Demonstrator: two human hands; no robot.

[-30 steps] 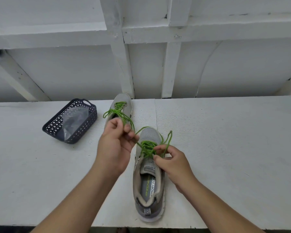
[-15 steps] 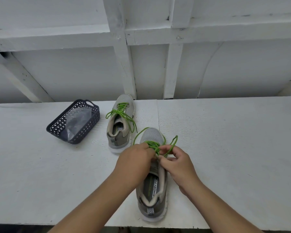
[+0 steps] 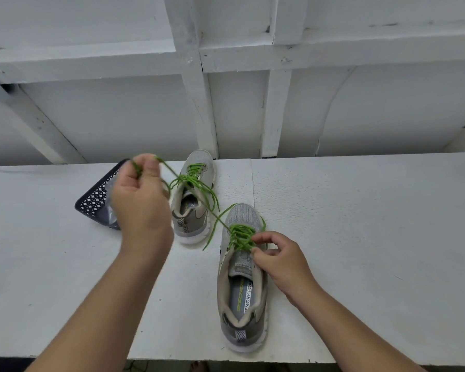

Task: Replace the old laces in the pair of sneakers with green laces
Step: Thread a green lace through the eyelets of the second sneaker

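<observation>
Green lace (image 3: 191,193) runs taut from the eyelets of the near sneaker (image 3: 242,280) up and to the left, into the raised left hand (image 3: 141,200). That hand is lifted above the tabletop (image 3: 360,237), its fingers (image 3: 145,167) curled round the lace end and pinching it; the hand is somewhat blurred. The right hand (image 3: 282,260) rests at the tongue of the near sneaker, thumb and forefinger closed together on the laced crossings at the top eyelets. A loose green loop lies off the left side of the toe of this sneaker, and a free end trails down onto the tabletop between the two shoes.

The near sneaker is grey with a white sole, toe pointing away from the person, heel close to the front edge of the tabletop. Its insole bears printed lettering.

The far sneaker (image 3: 193,200) stands behind and to the left of the near one, apart from it, toe toward the white wall. It is already threaded with green lace, the ends hanging loose over its opening.

A dark perforated basket (image 3: 97,200) sits at the left, partly hidden behind the left hand, with clear plastic wrapping inside. The wall behind is white painted timber framing.
</observation>
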